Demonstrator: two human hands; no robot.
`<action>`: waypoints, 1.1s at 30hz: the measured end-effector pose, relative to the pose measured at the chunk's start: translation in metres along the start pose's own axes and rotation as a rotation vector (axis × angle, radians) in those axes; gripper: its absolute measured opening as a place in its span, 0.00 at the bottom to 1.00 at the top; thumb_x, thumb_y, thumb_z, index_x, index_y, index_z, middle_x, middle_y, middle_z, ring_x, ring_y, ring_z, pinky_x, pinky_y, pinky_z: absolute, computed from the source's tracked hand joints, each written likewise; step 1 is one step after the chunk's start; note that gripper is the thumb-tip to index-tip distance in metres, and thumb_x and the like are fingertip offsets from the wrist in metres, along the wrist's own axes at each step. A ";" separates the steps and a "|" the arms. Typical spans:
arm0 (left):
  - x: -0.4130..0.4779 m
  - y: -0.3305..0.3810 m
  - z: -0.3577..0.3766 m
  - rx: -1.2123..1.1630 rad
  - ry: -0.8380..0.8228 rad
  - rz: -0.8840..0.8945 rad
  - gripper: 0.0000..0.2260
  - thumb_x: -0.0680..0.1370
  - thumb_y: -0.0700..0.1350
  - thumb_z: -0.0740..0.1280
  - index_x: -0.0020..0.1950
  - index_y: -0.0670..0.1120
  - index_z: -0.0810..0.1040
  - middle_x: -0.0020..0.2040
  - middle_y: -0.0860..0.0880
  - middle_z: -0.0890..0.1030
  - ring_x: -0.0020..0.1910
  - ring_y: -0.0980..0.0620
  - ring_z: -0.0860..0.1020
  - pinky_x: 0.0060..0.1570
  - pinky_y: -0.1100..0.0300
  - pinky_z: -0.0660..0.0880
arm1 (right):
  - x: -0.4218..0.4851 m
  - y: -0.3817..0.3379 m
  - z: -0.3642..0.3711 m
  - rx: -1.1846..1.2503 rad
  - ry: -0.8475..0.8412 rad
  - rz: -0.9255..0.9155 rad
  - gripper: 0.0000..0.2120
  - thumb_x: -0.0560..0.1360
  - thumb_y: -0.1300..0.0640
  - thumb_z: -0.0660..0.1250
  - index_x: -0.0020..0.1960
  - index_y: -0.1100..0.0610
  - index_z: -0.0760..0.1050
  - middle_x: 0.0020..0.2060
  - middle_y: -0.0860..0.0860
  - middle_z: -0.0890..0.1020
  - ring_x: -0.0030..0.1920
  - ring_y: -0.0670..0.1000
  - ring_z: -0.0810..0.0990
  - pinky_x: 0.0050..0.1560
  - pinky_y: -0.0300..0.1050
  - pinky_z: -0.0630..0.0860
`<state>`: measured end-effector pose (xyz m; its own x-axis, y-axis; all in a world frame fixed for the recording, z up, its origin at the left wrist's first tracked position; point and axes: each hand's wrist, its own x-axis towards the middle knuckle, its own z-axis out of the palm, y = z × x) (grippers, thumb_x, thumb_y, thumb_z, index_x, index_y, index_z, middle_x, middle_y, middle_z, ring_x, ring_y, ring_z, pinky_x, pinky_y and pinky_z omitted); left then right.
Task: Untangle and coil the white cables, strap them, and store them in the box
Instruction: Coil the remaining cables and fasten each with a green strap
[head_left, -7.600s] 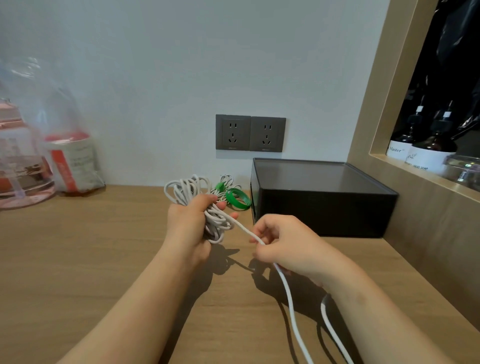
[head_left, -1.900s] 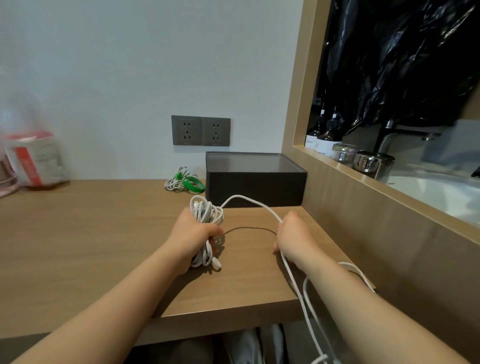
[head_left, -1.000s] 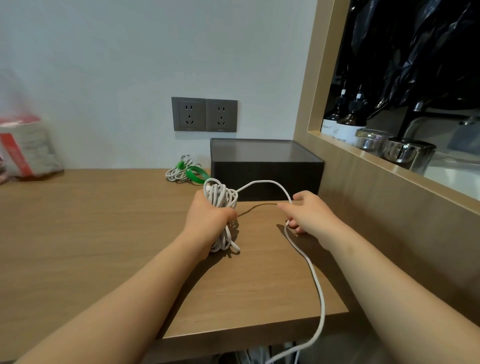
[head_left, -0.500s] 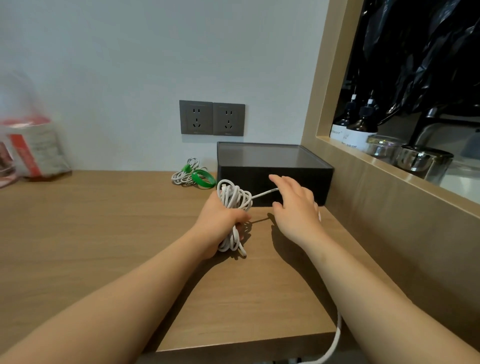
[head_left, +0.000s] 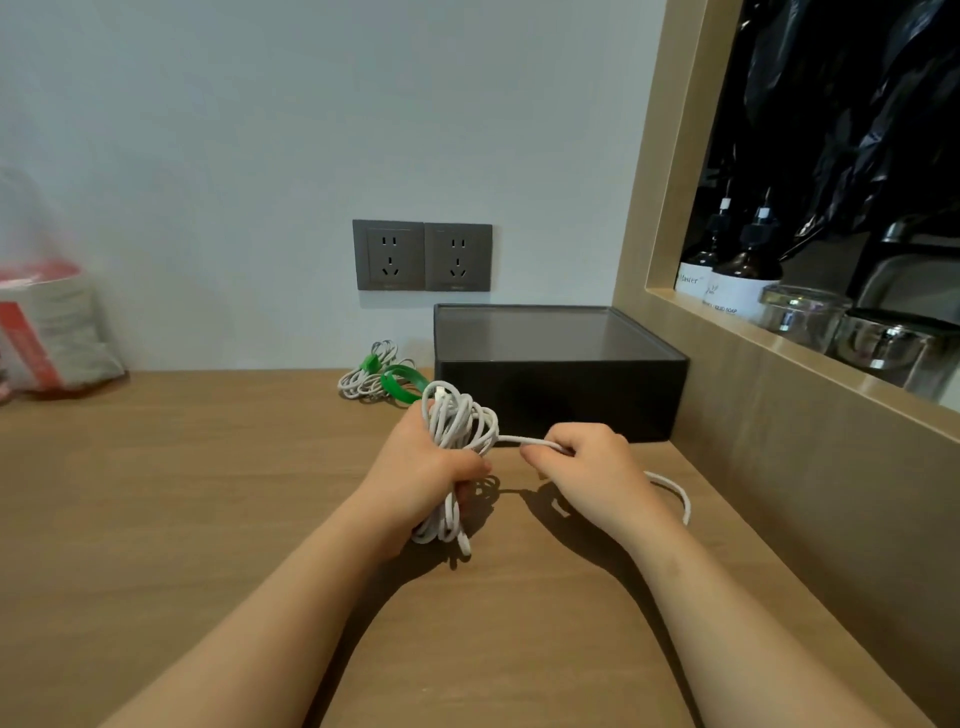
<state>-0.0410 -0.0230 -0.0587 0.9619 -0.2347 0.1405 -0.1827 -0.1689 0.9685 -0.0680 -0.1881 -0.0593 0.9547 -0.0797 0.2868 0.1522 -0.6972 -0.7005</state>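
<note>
My left hand (head_left: 423, 465) grips a bundle of white cable (head_left: 457, 421) held upright over the wooden desk, with loops sticking out above and below the fist. A loose strand runs right from the bundle into my right hand (head_left: 587, 462), which pinches it; the strand's slack (head_left: 675, 491) curls out behind that hand. The black box (head_left: 556, 364) stands closed just behind both hands. To its left lies a second coiled white cable (head_left: 363, 379) tied with a green strap, and a loose green strap loop (head_left: 400, 382) rests beside it.
The wooden desk (head_left: 208, 493) meets a grey wall with two sockets (head_left: 422, 255). A plastic bag with a red-and-white pack (head_left: 47, 332) sits far left. At right, a wooden-framed niche (head_left: 779, 364) holds soap bottles (head_left: 737, 280) and glass jars (head_left: 800, 317).
My right hand has drawn the loose strand in from the desk edge towards the bundle and now pinches it close to the coil. The bundle in my left hand has gained loops.
</note>
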 end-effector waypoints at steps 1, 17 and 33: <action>0.000 0.002 -0.001 0.033 -0.010 0.021 0.16 0.69 0.35 0.72 0.50 0.50 0.72 0.42 0.47 0.77 0.39 0.50 0.77 0.41 0.54 0.76 | 0.000 -0.003 -0.001 0.067 0.007 0.009 0.14 0.76 0.53 0.63 0.33 0.55 0.75 0.27 0.49 0.74 0.33 0.46 0.74 0.35 0.40 0.71; -0.016 0.023 0.006 0.857 -0.064 0.308 0.20 0.74 0.47 0.69 0.54 0.53 0.57 0.38 0.57 0.70 0.34 0.56 0.73 0.29 0.68 0.66 | -0.018 -0.033 -0.007 0.257 -0.072 -0.100 0.18 0.59 0.31 0.55 0.43 0.40 0.70 0.38 0.40 0.77 0.34 0.38 0.76 0.29 0.27 0.68; -0.018 0.024 0.003 0.839 -0.225 0.222 0.21 0.71 0.42 0.70 0.56 0.51 0.61 0.43 0.51 0.75 0.38 0.53 0.76 0.30 0.64 0.70 | -0.020 -0.033 -0.007 0.250 -0.187 -0.172 0.14 0.74 0.47 0.66 0.51 0.33 0.63 0.43 0.43 0.74 0.32 0.42 0.78 0.28 0.32 0.74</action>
<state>-0.0637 -0.0260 -0.0385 0.8401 -0.5127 0.1773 -0.5334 -0.7210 0.4424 -0.0935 -0.1688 -0.0375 0.9363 0.1716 0.3065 0.3510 -0.4912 -0.7972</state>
